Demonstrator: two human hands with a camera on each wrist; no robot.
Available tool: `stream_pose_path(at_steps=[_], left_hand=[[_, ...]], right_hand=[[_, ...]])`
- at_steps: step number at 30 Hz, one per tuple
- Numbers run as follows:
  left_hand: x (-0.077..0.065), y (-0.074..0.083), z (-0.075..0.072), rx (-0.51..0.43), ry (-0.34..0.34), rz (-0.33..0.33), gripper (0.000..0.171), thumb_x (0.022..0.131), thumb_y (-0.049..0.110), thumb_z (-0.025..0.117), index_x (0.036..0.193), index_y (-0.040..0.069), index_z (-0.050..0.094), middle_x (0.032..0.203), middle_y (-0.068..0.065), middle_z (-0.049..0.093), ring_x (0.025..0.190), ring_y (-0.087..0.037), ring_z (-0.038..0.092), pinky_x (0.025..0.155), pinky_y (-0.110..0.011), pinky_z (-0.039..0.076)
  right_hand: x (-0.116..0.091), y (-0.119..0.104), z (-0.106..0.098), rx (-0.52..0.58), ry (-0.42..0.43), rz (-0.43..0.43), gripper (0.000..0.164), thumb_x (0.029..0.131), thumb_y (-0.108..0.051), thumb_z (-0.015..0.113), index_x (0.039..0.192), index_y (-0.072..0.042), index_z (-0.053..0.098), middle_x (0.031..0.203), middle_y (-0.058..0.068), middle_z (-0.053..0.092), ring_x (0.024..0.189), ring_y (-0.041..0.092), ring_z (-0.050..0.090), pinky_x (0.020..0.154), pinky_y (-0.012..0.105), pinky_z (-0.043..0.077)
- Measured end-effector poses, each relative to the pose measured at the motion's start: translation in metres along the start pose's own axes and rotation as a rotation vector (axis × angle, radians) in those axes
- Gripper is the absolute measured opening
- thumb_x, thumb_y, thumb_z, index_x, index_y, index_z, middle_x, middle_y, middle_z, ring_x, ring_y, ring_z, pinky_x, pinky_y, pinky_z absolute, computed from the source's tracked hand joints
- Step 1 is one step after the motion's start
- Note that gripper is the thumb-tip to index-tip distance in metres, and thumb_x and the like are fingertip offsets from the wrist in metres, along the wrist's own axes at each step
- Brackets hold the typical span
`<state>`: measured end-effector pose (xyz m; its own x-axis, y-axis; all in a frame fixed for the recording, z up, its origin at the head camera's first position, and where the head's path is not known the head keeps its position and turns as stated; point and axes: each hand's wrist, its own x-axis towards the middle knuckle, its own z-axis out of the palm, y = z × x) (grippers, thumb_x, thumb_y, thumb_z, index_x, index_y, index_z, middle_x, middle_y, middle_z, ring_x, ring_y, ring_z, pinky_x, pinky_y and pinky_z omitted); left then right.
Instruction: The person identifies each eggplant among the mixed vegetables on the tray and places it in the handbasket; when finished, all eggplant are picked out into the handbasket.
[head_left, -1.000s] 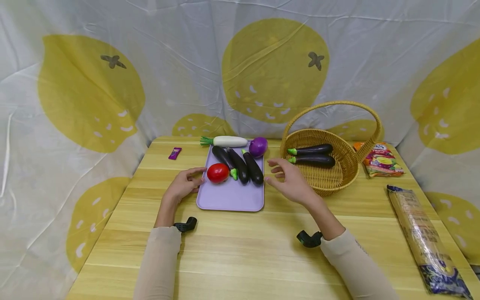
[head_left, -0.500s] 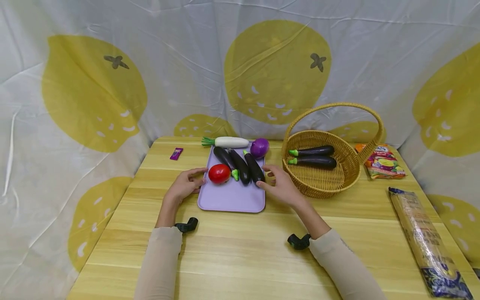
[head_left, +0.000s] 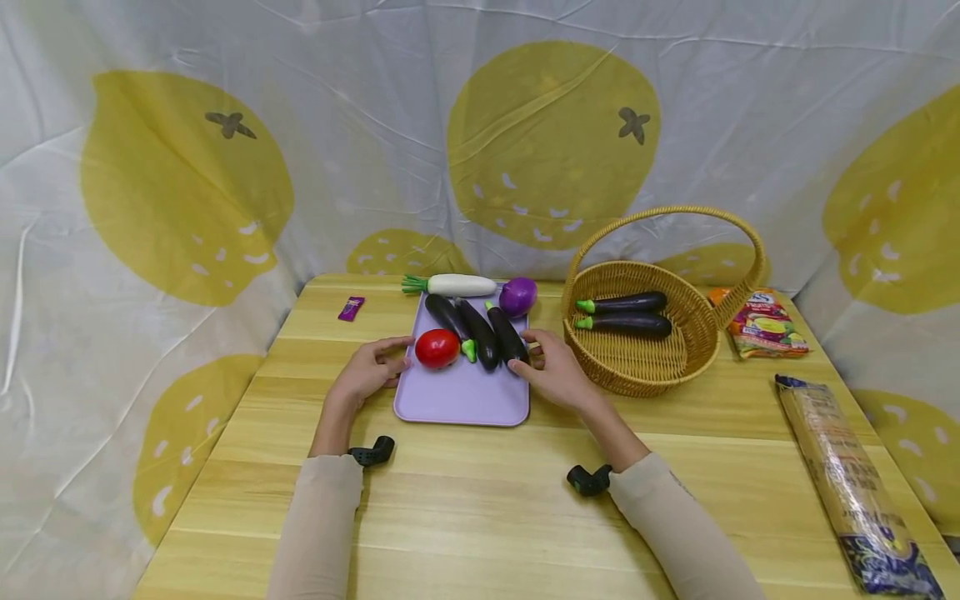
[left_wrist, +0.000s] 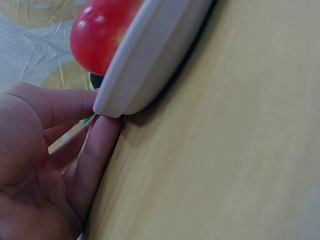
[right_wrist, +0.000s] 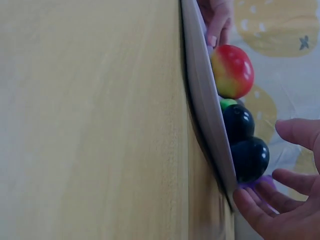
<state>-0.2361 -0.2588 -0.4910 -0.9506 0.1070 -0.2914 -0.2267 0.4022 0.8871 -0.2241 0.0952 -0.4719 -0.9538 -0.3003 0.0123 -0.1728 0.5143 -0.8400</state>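
Observation:
A pale lilac tray [head_left: 461, 402] lies on the table, bearing a red tomato [head_left: 437, 348] and several dark eggplants [head_left: 478, 333]. My left hand [head_left: 365, 369] pinches its left rim; in the left wrist view the thumb is above the rim and the fingers beneath. My right hand [head_left: 553, 367] is at the tray's right edge, next to the rightmost eggplant. Its fingers [right_wrist: 260, 215] are spread by the rim in the right wrist view, with the thumb held apart. A white radish [head_left: 459, 285] and a purple onion [head_left: 518, 297] sit at the tray's far end.
A yellow wicker basket [head_left: 637, 383] with a tall handle holds two eggplants [head_left: 626, 325], right of the tray. Farther right are a colourful snack bag [head_left: 768, 325] and a long clear packet [head_left: 851, 479]. A small purple wrapped sweet [head_left: 351, 308] lies at the back left.
My right hand has moved left, from beside the basket to the tray's right edge. The left hand stays at the left rim, and the tray and vegetables keep their places.

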Motion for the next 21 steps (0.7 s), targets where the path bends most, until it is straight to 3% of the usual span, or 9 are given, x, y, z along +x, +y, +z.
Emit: stream_pose_path(at_steps=[11,21], left_hand=[[0.002,-0.003,0.002,0.009,0.019,0.018,0.047,0.1,0.017,0.068,0.146,0.021,0.06,0.113,-0.015,0.062,0.086,-0.021,0.057,0.075,-0.024,0.06],[0.0,-0.003,0.001,0.006,0.015,0.017,0.048,0.1,0.016,0.068,0.146,0.02,0.059,0.119,-0.016,0.062,0.088,-0.021,0.058,0.076,-0.024,0.06]], right_hand=[[0.005,0.005,0.004,-0.028,0.01,-0.006,0.066,0.097,-0.031,0.072,0.15,-0.002,0.046,0.144,0.02,0.053,0.119,0.036,0.062,0.102,0.048,0.054],[0.013,0.006,0.007,-0.073,0.028,-0.004,0.065,0.098,-0.032,0.07,0.149,-0.001,0.047,0.14,0.02,0.055,0.113,0.032,0.063,0.096,0.045,0.056]])
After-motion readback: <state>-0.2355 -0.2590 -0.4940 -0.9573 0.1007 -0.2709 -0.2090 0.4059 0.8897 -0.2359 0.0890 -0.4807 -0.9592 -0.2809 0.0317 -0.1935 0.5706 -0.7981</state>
